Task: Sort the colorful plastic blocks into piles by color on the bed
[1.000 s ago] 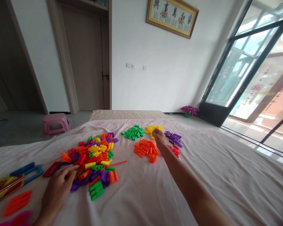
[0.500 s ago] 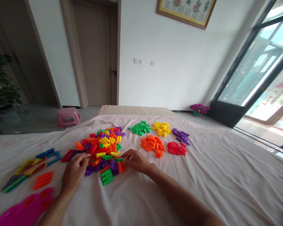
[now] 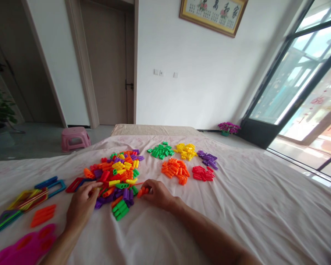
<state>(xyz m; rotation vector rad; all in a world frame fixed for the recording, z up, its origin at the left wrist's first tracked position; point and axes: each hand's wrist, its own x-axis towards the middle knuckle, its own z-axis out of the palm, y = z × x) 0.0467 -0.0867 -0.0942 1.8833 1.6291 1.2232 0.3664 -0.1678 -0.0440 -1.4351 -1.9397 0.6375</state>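
Note:
A mixed pile of coloured plastic pieces (image 3: pixel 118 173) lies on the cloth-covered surface. At its left edge is my left hand (image 3: pixel 84 200), fingers closed together; what they hold, if anything, is hidden. My right hand (image 3: pixel 157 193), just right of the pile, pinches an orange piece (image 3: pixel 142 191). Beyond it sit single-colour groups: green (image 3: pixel 161 151), yellow (image 3: pixel 185 151), orange (image 3: pixel 175 170), purple (image 3: pixel 208 159) and red (image 3: pixel 203 173). A joined green piece (image 3: pixel 120 210) rests at the pile's near edge.
Flat coloured frames (image 3: pixel 30 198), an orange piece (image 3: pixel 43 215) and a pink object (image 3: pixel 27 246) lie at the left. A pink stool (image 3: pixel 75 138) stands on the floor beyond the cloth (image 3: pixel 251 206).
An orange piece now shows in my right hand, which has moved slightly nearer to me. The whole view has shifted a little, with objects appearing further left.

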